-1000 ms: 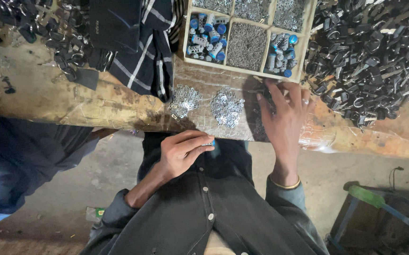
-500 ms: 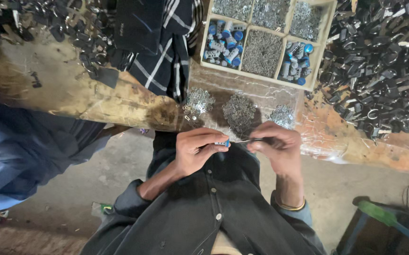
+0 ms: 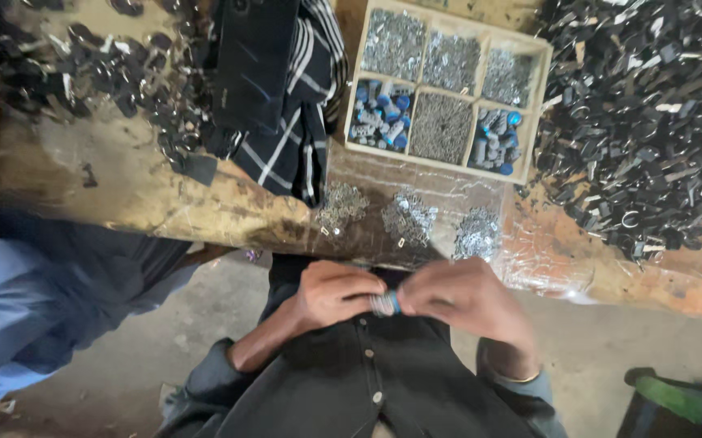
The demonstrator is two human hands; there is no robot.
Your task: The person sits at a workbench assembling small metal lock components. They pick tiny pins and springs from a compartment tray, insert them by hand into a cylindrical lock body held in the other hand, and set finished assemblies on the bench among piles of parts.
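Observation:
Both my hands meet in front of my chest, just below the bench edge. My left hand (image 3: 336, 294) and my right hand (image 3: 464, 300) pinch the same small part (image 3: 385, 304), a silvery piece with a blue end, between their fingertips. The motion is blurred, so its exact shape is unclear. On the bench just beyond my hands lie three small heaps of shiny metal pieces (image 3: 406, 217) on a clear plastic sheet (image 3: 529, 251).
A wooden compartment tray (image 3: 542, 50) holds grey metal bits and blue-capped parts. A large pile of dark metal pieces (image 3: 643, 122) fills the right of the bench, another (image 3: 83, 65) the left. A dark striped cloth (image 3: 286, 97) lies between. Another person's blue sleeve (image 3: 10, 308) is at left.
My right hand left the bench and came down to meet my left hand. Both hands now close together on the small part nearer my chest.

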